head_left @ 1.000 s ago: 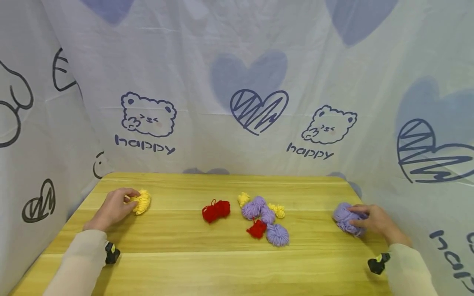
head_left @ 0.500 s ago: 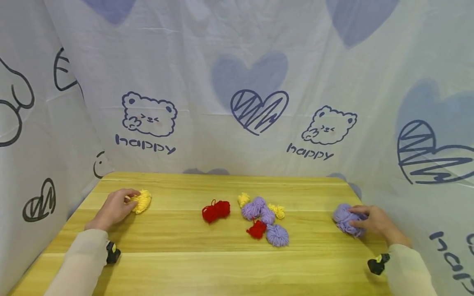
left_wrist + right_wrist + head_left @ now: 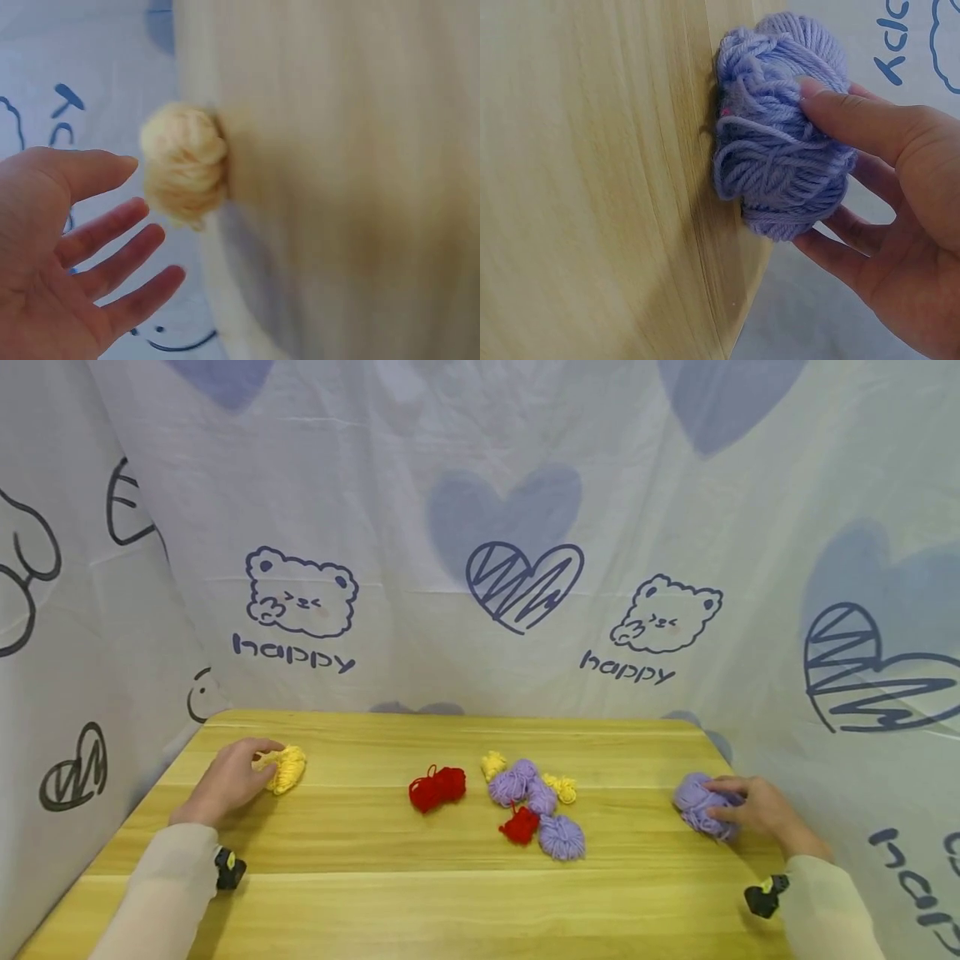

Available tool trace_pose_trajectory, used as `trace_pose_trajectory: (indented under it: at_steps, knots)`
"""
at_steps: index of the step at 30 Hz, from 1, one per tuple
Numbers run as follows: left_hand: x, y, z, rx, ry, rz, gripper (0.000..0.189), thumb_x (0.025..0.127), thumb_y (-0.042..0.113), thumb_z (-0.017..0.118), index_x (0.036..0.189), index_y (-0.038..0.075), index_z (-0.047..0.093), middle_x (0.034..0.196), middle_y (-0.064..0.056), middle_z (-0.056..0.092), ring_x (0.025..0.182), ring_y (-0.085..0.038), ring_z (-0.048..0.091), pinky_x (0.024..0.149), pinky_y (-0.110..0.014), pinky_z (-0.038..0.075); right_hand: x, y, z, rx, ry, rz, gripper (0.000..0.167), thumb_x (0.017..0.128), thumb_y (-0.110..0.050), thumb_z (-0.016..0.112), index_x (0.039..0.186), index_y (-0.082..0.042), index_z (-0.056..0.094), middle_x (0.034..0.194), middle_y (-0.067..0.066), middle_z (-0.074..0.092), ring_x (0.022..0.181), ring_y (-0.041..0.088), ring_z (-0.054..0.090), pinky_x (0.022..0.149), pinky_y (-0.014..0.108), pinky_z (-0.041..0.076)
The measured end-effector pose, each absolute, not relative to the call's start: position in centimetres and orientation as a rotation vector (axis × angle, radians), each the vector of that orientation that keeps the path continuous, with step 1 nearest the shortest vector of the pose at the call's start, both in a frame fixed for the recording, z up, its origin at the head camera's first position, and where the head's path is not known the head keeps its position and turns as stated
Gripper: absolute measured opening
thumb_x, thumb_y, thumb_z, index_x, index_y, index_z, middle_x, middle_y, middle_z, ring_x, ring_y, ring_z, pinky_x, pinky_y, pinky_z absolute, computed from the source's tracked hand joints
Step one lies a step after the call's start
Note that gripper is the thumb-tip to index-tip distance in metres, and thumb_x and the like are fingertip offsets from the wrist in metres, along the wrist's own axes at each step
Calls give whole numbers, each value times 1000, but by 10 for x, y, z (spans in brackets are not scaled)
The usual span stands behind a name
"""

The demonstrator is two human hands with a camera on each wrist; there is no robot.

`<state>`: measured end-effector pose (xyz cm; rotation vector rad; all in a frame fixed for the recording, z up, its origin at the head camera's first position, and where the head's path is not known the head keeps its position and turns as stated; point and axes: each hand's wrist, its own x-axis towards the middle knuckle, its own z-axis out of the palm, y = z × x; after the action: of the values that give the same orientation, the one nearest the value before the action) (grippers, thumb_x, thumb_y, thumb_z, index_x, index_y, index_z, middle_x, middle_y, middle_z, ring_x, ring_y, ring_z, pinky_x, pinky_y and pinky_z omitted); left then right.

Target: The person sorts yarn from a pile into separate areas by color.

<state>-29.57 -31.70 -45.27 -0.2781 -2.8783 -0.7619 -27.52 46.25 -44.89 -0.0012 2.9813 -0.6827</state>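
On the left of the table, a small yellow bundle of yarn (image 3: 288,771) lies just past the fingertips of my left hand (image 3: 232,777). The left wrist view shows that hand with thumb and fingers spread, and a gap between them and the yellow yarn (image 3: 185,165). At the right side, my right hand (image 3: 761,808) grips a larger purple ball of yarn (image 3: 697,806). Seen from the right wrist, the thumb presses the near face of the purple yarn (image 3: 780,142) while the fingers reach behind it, partly hidden. Its other side sits against the tabletop.
Mid-table lies a red yarn bundle (image 3: 437,789). Right of it is a cluster: a smaller red bundle (image 3: 521,825), several purple balls (image 3: 562,837) and two yellow bits (image 3: 493,765). The wooden table (image 3: 450,910) meets a printed curtain (image 3: 420,652) at the back and sides.
My left hand has loosened from the yellow yarn and drawn slightly back to the left. The right hand and the purple yarn stay where they were.
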Motion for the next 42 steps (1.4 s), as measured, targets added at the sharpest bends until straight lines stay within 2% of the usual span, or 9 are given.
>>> trace_pose_trajectory:
  at_steps: [4, 14, 31, 42]
  knots:
    - [-295, -307, -440, -294, -2876, -765, 38, 98, 9, 64, 134, -3, 64, 136, -33, 59, 120, -53, 58, 97, -67, 51, -276, 462, -448, -10, 2983, -687, 54, 88, -17, 82, 135, 3, 64, 147, 38, 48, 136, 63, 39, 111, 74, 35]
    - [-295, -277, -420, -370, -2829, -783, 37, 97, 8, 67, 133, 0, 66, 138, -31, 60, 118, -51, 62, 98, -66, 52, -276, 460, -447, 4, 2970, -688, 56, 88, -19, 82, 136, 3, 64, 148, 37, 47, 138, 63, 38, 112, 74, 33]
    - [-295, -238, -429, -615, -2712, -812, 30, 93, 4, 72, 122, -1, 71, 125, -27, 69, 107, -47, 68, 87, -59, 60, -274, 458, -446, 39, 2941, -726, 60, 87, -20, 83, 138, 3, 61, 150, 37, 44, 140, 63, 35, 113, 74, 32]
    - [-290, -207, -433, -697, -2752, -886, 31, 94, 8, 73, 125, 1, 71, 126, -22, 69, 108, -43, 67, 91, -58, 59, -273, 458, -442, 28, 2933, -720, 55, 89, -16, 81, 137, 4, 62, 149, 38, 45, 139, 62, 36, 113, 75, 32]
